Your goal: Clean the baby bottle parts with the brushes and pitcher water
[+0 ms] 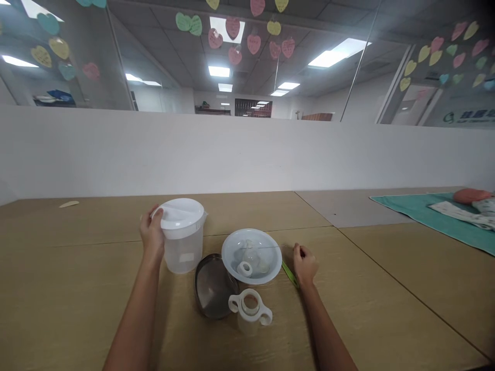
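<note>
My left hand (152, 232) is closed at the handle side of a clear plastic pitcher (183, 252) with a white lid (181, 212); the handle is mostly hidden. Right of it, a white bowl (230, 265) holds a clear baby bottle part (251, 255) and a white ring (245, 269). My right hand (304, 264) is closed beside the bowl, on a thin wire-like stick (266, 248) reaching over it. Below that hand lies a green handle (290, 274), its upper end hidden by the bowl. A baby bottle with a white two-handled holder (250, 312) stands in front.
A dark metal tray (214, 291) lies between pitcher and bowl. At the far right, a teal cloth (410, 206) bears a red item (471, 196) and white patterned fabric (460, 214). A small pale piece (69, 204) lies at the back left. A white wall (240, 154) borders the table.
</note>
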A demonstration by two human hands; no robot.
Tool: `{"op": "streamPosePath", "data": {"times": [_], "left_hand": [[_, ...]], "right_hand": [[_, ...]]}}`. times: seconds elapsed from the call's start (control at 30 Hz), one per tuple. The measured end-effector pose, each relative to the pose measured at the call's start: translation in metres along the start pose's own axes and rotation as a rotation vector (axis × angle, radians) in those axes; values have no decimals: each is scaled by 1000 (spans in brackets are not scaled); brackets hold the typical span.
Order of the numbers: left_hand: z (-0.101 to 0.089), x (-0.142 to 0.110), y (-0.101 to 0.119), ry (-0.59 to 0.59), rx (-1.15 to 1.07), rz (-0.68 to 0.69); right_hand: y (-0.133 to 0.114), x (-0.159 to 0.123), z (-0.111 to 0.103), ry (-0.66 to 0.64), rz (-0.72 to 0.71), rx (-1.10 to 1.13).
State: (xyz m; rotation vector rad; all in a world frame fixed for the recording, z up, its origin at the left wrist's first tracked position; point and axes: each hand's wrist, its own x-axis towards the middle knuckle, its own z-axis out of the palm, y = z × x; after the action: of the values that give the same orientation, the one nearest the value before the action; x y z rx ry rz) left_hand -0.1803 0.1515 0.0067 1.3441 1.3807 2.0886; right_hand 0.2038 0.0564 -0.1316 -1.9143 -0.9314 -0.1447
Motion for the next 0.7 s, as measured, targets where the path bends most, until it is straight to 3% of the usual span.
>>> {"op": "streamPosePath", "data": {"times": [0.17,0.43,0.7], "left_hand": [[13,-23,22,20,-27,31],[23,-60,68,-255,316,440],[30,-69,69,-366,639,707]], "right_hand": [[4,-1,6,-67,-15,-16],[8,0,8,-122,14,-31],[8,2,8,-154,78,-40]]}}
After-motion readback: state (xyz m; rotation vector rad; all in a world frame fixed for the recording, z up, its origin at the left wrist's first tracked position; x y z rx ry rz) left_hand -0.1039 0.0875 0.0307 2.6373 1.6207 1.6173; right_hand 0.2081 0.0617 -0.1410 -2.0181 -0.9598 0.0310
